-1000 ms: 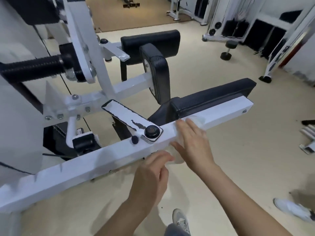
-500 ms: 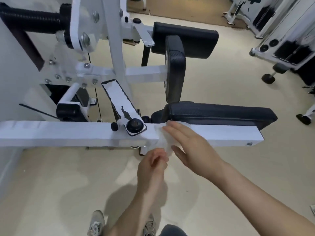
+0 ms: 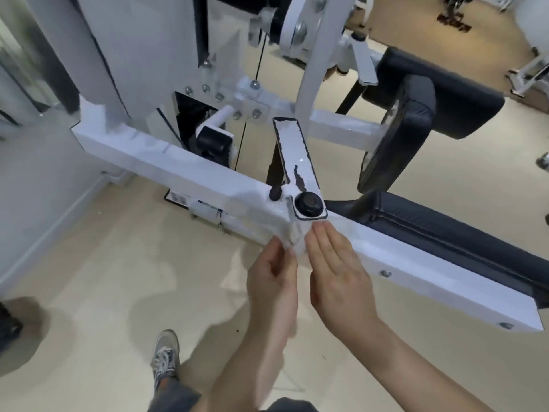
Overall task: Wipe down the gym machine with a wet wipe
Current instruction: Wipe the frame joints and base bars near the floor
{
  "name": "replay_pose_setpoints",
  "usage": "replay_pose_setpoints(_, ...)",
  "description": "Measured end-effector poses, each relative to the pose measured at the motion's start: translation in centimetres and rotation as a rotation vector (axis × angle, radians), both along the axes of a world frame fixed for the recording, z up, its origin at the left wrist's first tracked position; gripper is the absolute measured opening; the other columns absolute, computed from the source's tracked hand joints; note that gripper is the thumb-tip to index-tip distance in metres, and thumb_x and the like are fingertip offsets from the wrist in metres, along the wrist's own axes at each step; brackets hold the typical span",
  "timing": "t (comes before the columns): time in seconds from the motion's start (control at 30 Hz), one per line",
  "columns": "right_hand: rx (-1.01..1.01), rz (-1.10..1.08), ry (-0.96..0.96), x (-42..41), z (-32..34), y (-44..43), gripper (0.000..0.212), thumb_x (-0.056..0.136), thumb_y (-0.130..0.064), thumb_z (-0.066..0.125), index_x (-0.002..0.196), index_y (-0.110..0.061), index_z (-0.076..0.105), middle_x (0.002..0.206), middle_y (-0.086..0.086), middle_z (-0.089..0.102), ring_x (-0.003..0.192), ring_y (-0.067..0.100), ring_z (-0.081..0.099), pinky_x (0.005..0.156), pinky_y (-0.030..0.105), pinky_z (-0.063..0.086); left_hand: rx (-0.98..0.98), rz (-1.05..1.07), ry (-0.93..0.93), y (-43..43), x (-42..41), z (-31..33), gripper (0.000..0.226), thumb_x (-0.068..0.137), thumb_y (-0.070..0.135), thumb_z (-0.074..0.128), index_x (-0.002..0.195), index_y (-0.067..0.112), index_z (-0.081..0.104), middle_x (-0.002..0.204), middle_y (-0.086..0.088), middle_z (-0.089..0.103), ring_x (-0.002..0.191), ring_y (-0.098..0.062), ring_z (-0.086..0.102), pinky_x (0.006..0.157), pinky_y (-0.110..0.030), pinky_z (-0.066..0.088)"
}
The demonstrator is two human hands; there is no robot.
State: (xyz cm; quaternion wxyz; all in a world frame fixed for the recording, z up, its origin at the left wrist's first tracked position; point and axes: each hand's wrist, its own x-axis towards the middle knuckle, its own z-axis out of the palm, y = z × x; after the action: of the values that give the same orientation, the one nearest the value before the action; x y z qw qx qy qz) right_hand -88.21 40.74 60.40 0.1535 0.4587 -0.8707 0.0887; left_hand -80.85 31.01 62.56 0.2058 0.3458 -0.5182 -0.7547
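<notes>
- Thin white wet wipe (image 3: pixel 292 233) draped over machine's white square steel beam (image 3: pixel 184 171); left hand (image 3: pixel 274 281) pinches it, right hand (image 3: pixel 335 269) flat just beside.
- Prob. mid-job; black padded seat (image 3: pixel 445 230) left to do.

Single head-worn view, tilted steeply down, close above the gym machine (image 3: pixel 184 171); edges perhaps distorted.

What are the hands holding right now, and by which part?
The left hand pinches the wet wipe, draped over the white beam, by its lower edge; the right hand, fingers straight, grips nothing.
</notes>
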Motion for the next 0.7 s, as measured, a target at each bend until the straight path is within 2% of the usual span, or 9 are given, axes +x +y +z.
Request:
replay_pose_setpoints(0.07,0.055,-0.006,0.014,0.1,-0.3,0.2,0.066,0.071,0.008,0.041,0.137,0.008,0.047,0.144,0.025,0.046,0.138,0.038,0.037,0.116,0.048,0.028,-0.189,0.021,-0.004,-1.1,0.2,0.1,0.017,0.098,0.01,0.052,0.085,0.011,0.063,0.068,0.0,0.056,0.064,-0.005,0.047,0.062,-0.017,0.039)
replay_pose_setpoints(0.1,0.088,0.018,0.023,0.4,-0.6,0.0,0.068,0.072,0.006,0.04,0.139,0.008,0.043,0.146,0.026,0.043,0.141,0.038,0.033,0.117,0.048,0.025,-0.285,0.026,-0.01,-1.7,0.2,-0.1,0.016,0.097,0.01,0.052,0.085,0.011,0.063,0.069,0.004,0.055,0.065,-0.003,0.047,0.063,-0.015,0.038)
replay_pose_setpoints(0.17,0.146,0.091,0.003,1.1,-1.3,-0.1,0.068,0.074,0.002,0.038,0.142,0.007,0.041,0.15,0.023,0.038,0.144,0.036,0.029,0.117,0.047,0.025,-0.542,0.003,-0.035,-2.7,-0.2,-1.1,0.02,0.097,0.015,0.051,0.109,0.012,0.066,0.1,0.011,0.063,0.094,0.002,0.056,0.084,-0.009,0.041)
replay_pose_setpoints(0.23,0.192,0.147,-0.027,1.8,-1.8,-1.3,0.068,0.074,0.0,0.04,0.141,0.007,0.043,0.153,0.021,0.033,0.144,0.033,0.029,0.116,0.045,0.027,-0.81,0.007,-0.03,-4.2,-0.6,-2.4,0.036,0.096,0.024,0.049,0.128,0.011,0.059,0.128,0.003,0.056,0.12,-0.002,0.047,0.101,-0.004,0.029)
replay_pose_setpoints(0.27,0.205,0.154,-0.029,1.8,-1.7,-2.2,0.068,0.073,-0.002,0.04,0.141,0.007,0.044,0.153,0.02,0.032,0.144,0.033,0.029,0.116,0.044,0.025,-0.958,0.024,-0.036,-5.2,-0.8,-3.1,0.037,0.097,0.025,0.048,0.129,0.009,0.058,0.132,-0.002,0.054,0.124,-0.008,0.046,0.105,-0.007,0.027)
replay_pose_setpoints(0.33,0.221,0.157,-0.019,1.8,-1.3,-4.5,0.069,0.073,-0.004,0.041,0.141,0.007,0.043,0.153,0.021,0.033,0.144,0.033,0.029,0.118,0.044,0.022,-1.3,0.049,-0.076,-7.9,-1.1,-4.3,0.034,0.1,0.024,0.047,0.125,0.005,0.061,0.135,-0.012,0.054,0.127,-0.024,0.05,0.109,-0.029,0.035)
replay_pose_setpoints(0.4,0.219,0.163,-0.009,2.0,-0.3,-6.8,0.068,0.076,-0.003,0.039,0.143,0.006,0.041,0.152,0.021,0.036,0.144,0.034,0.03,0.119,0.044,0.022,-1.566,0.028,-0.186,-11.4,-1.1,-4.9,0.034,0.102,0.027,0.044,0.123,0.009,0.064,0.135,-0.012,0.058,0.126,-0.026,0.054,0.109,-0.046,0.035)
replay_pose_setpoints(0.57,0.207,0.156,-0.046,2.9,0.7,-9.9,0.063,0.08,-0.01,0.041,0.142,0.003,0.045,0.149,0.019,0.043,0.141,0.033,0.036,0.115,0.043,0.027,-1.808,-0.065,-0.392,-19.3,0.3,-4.4,0.036,0.097,0.034,0.053,0.126,0.016,0.062,0.13,-0.01,0.061,0.122,-0.025,0.057,0.111,-0.049,0.034)
replay_pose_setpoints(0.7,0.112,0.138,-0.092,2.9,1.4,-11.2,0.052,0.077,-0.014,0.043,0.124,-0.002,0.062,0.13,0.012,0.062,0.127,0.032,0.054,0.103,0.04,0.039,-2.035,-0.242,-0.227,-18.4,-0.1,-4.5,0.04,0.096,0.037,0.053,0.13,0.018,0.058,0.121,-0.014,0.058,0.115,-0.033,0.057,0.107,-0.048,0.04)
